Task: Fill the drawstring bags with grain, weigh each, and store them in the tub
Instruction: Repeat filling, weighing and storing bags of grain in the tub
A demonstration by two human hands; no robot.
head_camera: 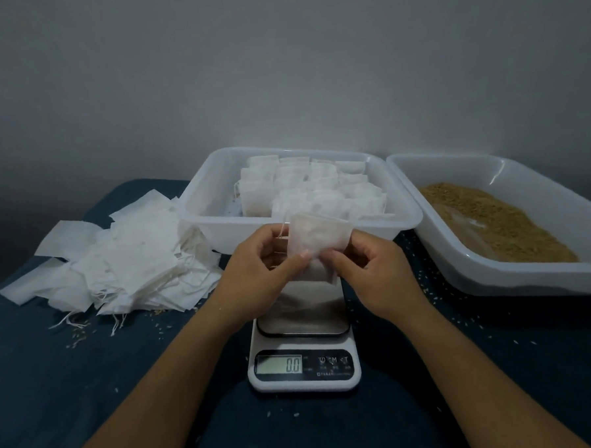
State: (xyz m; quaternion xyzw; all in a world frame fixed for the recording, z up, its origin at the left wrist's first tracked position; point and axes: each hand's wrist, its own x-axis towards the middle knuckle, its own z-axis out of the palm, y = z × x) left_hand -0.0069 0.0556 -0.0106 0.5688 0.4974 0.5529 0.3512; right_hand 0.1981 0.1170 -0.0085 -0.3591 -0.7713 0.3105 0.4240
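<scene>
A small white drawstring bag (317, 238) is held upright above the kitchen scale (303, 360), in front of the storage tub. My left hand (260, 260) pinches its lower left side and my right hand (368, 268) pinches its lower right side. The scale's display reads 0.0 and nothing lies on its platform. Behind the bag, the clear plastic tub (215, 224) holds several filled white bags in rows. At the right, a second clear tub (516, 277) holds brown grain (492, 217).
A loose heap of flat empty bags (118, 264) with trailing strings lies at the left on the dark blue cloth (73, 389). Scattered grains dot the cloth around the scale and tubs. A plain grey wall stands behind.
</scene>
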